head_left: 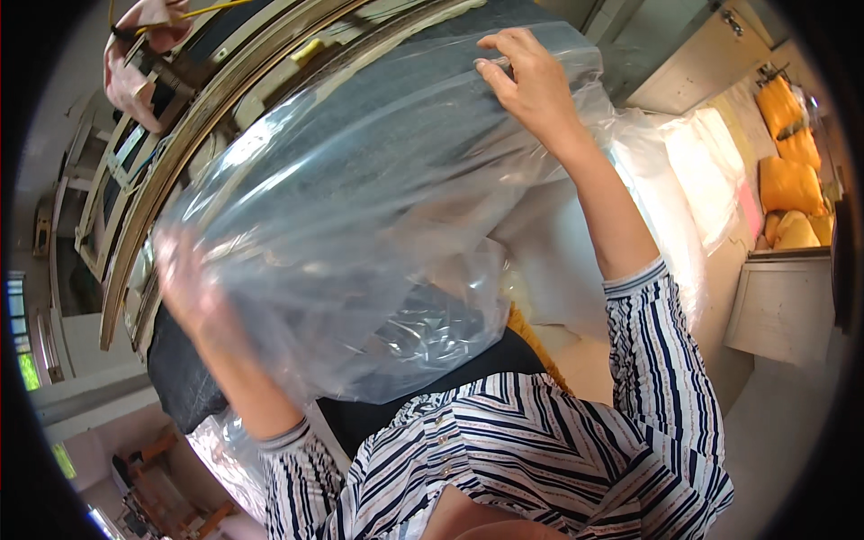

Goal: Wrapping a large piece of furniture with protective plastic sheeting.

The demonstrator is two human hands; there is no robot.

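A large clear plastic sheet or bag is stretched out in front of me, over a dark work surface. My right hand is at its far right part, the fingers curled and the thumb bent in on the film. At the left end my left hand is smeared and seen through the film, so its fingers do not show clearly. Between the hands the plastic runs in long shiny folds, and its near part bunches up close to my body.
A long curved machine frame runs along the left and far side, with a pink cloth hanging there. To the right are white plastic sheeting, orange bundles and a pale cabinet. Black material hangs at the left.
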